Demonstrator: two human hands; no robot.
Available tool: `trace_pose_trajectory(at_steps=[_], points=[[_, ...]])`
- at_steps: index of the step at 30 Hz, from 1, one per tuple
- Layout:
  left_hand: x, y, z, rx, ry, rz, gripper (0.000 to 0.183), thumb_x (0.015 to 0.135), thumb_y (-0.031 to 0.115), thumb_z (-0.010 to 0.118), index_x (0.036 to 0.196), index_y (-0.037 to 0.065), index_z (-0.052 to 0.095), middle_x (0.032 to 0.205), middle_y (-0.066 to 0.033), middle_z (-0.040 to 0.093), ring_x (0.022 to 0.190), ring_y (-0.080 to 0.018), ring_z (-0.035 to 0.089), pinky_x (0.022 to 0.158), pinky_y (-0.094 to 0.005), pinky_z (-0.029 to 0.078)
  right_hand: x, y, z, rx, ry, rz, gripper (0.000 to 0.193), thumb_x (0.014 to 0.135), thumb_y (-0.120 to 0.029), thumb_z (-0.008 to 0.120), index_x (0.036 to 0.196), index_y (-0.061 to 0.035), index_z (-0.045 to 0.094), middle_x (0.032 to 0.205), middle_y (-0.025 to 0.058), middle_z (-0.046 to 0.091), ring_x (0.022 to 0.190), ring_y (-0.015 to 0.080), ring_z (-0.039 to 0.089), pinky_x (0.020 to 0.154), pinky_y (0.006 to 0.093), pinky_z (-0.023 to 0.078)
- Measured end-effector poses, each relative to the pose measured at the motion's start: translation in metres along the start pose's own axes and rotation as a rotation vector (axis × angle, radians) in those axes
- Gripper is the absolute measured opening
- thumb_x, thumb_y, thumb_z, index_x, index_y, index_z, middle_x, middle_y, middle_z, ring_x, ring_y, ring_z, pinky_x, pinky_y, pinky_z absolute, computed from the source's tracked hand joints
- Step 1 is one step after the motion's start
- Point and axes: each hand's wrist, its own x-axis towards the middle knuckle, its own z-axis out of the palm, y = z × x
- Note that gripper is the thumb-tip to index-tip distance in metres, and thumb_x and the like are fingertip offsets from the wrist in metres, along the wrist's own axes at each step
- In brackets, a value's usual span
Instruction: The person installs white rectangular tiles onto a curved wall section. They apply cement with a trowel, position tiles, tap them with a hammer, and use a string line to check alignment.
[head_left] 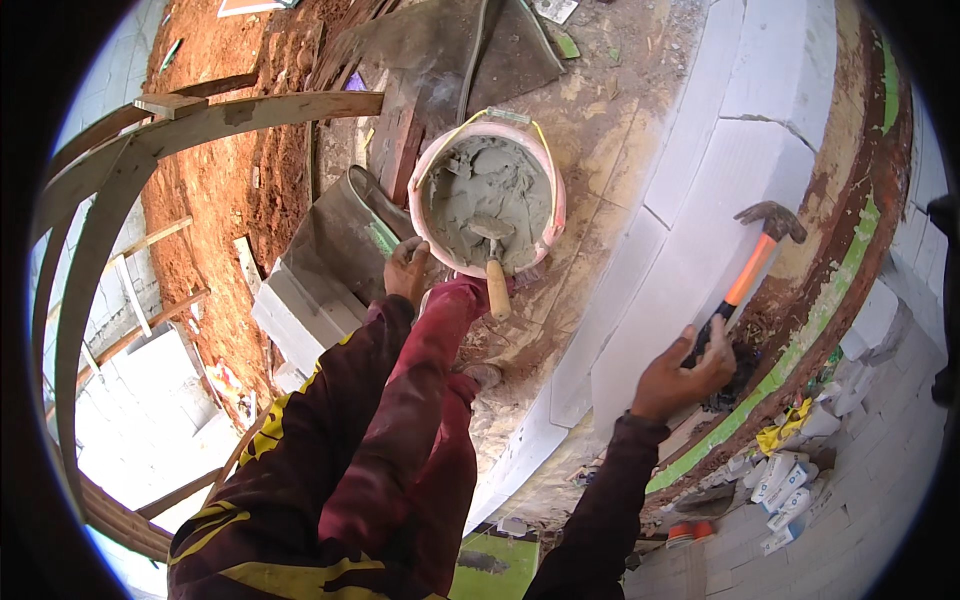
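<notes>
Dusty floor [625, 150], left hand [406, 270] curled at bucket [416, 203], right hand [688, 376] gripping hammer [750, 270]

You have a strip of bare floor [605, 210] between the bucket [417, 205] and the white blocks [690, 240] — room there for a hand to pass. Across the bucket's near rim, the trowel [496, 280] juts toward you, with your red trouser leg [430, 350] just below it. Your left hand [406, 268] crowds the rim's left side — and the hammer [752, 268] in your right hand [690, 375] obstructs passage at the blocks' right edge.
</notes>
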Motion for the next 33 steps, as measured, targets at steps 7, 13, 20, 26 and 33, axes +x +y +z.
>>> trace_pose_trajectory(at_steps=[7, 13, 20, 26, 33], points=[[0.017, -0.032, -0.046, 0.203, -0.071, -0.026, 0.070, 0.095, 0.049, 0.064, 0.143, 0.000, 0.048, 0.123, -0.0102, 0.062, 0.105, -0.0190, 0.063, 0.089, -0.0322, 0.053, -0.133, -0.122, 0.158, -0.091, -1.196, 0.137, 0.052, 0.086, -0.031, 0.074, 0.122, -0.0021, 0.049, 0.113, 0.0241, 0.055, 0.105, 0.0423, 0.061, 0.088, 0.0515, 0.052], [-0.060, -0.102, -0.085, 0.020, -0.143, -0.196, 0.060, 0.098, 0.045, 0.061, 0.135, -0.002, 0.056, 0.111, -0.0092, 0.066, 0.092, -0.0171, 0.062, 0.083, -0.0303, 0.052, -0.110, -0.130, 0.143, -0.081, -1.336, 0.112, 0.046, 0.090, -0.026, 0.064, 0.122, 0.0038, 0.047, 0.107, 0.0263, 0.065, 0.097, 0.0396, 0.070, 0.086, 0.0492, 0.056], [-0.080, -0.138, -0.104, 0.052, -0.147, -0.182, 0.061, 0.098, 0.048, 0.060, 0.137, 0.001, 0.054, 0.120, -0.0100, 0.065, 0.110, -0.0199, 0.063, 0.087, -0.0331, 0.051, -0.114, -0.079, 0.074, 1.078, -1.164, 1.241, 0.037, 0.092, -0.030, 0.059, 0.112, 0.0005, 0.059, 0.080, 0.0095, 0.064, 0.056, 0.0190, 0.061, 0.047, 0.0344, 0.050], [-0.140, -0.142, -0.132, 0.023, -0.159, -0.099, 0.062, 0.099, 0.051, 0.057, 0.141, 0.006, 0.050, 0.131, -0.0118, 0.061, 0.117, -0.0243, 0.061, 0.098, -0.0372, 0.048, -0.233, -0.028, 0.025, 1.246, -0.939, 1.236, 0.029, 0.095, -0.029, 0.056, 0.113, -0.0058, 0.056, 0.079, 0.0058, 0.060, 0.053, 0.0173, 0.059, 0.041, 0.0320, 0.049], [-0.230, -0.207, -0.173, 0.057, -0.093, -0.131, 0.062, 0.098, 0.051, 0.061, 0.137, 0.003, 0.053, 0.134, -0.0141, 0.060, 0.114, -0.0248, 0.063, 0.096, -0.0376, 0.050, -0.334, 0.052, 0.035, 1.346, -0.752, 1.212, 0.044, 0.092, -0.027, 0.068, 0.129, -0.0066, 0.055, 0.085, 0.0059, 0.061, 0.066, 0.0159, 0.061, 0.060, 0.0328, 0.056]])
